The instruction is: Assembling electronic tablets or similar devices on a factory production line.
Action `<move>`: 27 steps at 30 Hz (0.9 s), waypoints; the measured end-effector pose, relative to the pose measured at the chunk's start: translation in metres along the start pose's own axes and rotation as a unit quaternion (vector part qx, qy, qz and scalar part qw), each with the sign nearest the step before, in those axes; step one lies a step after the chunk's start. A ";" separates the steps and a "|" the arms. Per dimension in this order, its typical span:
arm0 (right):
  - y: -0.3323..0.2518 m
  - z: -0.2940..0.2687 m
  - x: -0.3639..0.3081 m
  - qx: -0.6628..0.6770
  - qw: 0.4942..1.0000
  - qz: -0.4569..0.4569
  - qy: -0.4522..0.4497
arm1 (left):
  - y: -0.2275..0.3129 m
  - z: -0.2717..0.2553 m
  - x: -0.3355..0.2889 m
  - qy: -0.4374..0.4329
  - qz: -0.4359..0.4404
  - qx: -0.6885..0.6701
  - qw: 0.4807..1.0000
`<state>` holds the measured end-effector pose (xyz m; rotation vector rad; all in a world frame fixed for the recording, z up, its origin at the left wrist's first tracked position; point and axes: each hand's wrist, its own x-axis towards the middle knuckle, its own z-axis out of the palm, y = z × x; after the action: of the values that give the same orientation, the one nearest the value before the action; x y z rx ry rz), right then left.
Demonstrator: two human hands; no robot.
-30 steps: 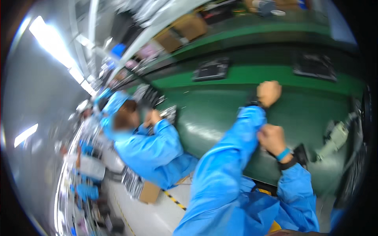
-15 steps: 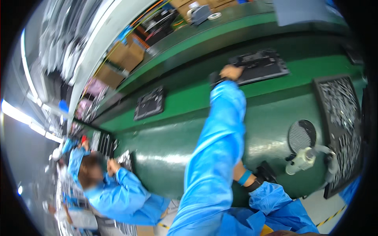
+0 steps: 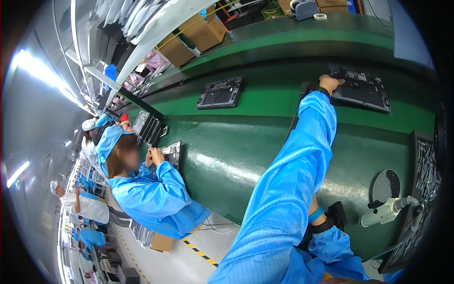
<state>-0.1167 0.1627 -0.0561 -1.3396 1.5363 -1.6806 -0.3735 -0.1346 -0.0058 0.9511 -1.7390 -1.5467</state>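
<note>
1. Currently, L hand point(image 3: 331, 83) is at the L end of an opened laptop base point(image 3: 363, 91), internals bared, on the green belt point(image 3: 274, 105) beyond the worktop point(image 3: 222, 156); fingers part-curled at its edge, can't tell if gripping.
2. R hand point(image 3: 314, 204) mostly hidden behind L sleeve point(image 3: 283, 189), by the near worktop edge; can't tell how open or what, if anything, it has.
3. Black tray point(image 3: 414, 151), far R of worktop: lots of small silvery metal parts point(image 3: 427, 173), heaped loosely.
4. Cardboard cartons point(image 3: 205, 34) up on the L shelf, contents n/a from this angle; green crate point(image 3: 272, 10) nearby, contents too small to tell.
5. Second opened laptop base point(image 3: 220, 93) sits on belt to the L, well apart from the first.
6. Vs 1 s ago: L hand was over the worktop, short of the belt, w/ R hand in plain view near it; now L's at the laptop, R's behind the sleeve.
7. Vs 0.5 s ago: L hand's at the same laptop end; view's turned, so less of the tray shows.
</note>
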 end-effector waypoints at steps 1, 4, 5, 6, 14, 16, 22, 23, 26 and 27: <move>-0.013 -0.002 0.006 -0.005 1.000 -0.007 -0.006 | 0.001 -0.005 -0.006 -0.011 -0.003 -0.036 0.999; -0.020 -0.014 0.018 -0.185 0.978 -0.080 0.048 | 0.031 -0.008 -0.064 -0.081 -0.029 -0.068 0.994; -0.034 -0.015 0.020 -0.191 0.977 -0.087 0.047 | 0.031 -0.018 -0.066 -0.102 0.000 -0.091 0.991; -0.032 -0.014 0.026 -0.141 0.990 0.004 0.008 | 0.038 -0.039 -0.079 -0.099 0.003 -0.070 0.993; -0.044 -0.007 0.029 -0.091 0.994 0.055 -0.014 | 0.040 -0.148 -0.150 -0.094 -0.017 -0.106 0.990; -0.046 -0.008 0.025 -0.084 0.996 0.040 -0.010 | 0.039 -0.159 -0.175 -0.080 -0.025 -0.100 0.992; -0.067 -0.015 0.025 -0.059 0.994 0.023 -0.091 | 0.025 -0.188 -0.240 -0.066 -0.078 -0.115 0.988; -0.077 -0.016 0.023 -0.030 0.991 0.003 -0.133 | 0.015 -0.194 -0.250 -0.062 -0.084 -0.121 0.987; -0.127 -0.031 0.017 0.081 0.973 0.013 -0.214 | 0.013 -0.204 -0.296 -0.047 -0.126 -0.061 0.989; -0.136 -0.036 0.013 0.091 0.967 0.017 -0.237 | 0.009 -0.204 -0.312 -0.045 -0.128 -0.063 0.989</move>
<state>-0.1197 0.2006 0.0802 -1.4702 1.0947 -1.3151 -0.0338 0.0148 0.0334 1.0893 -1.6045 -1.8662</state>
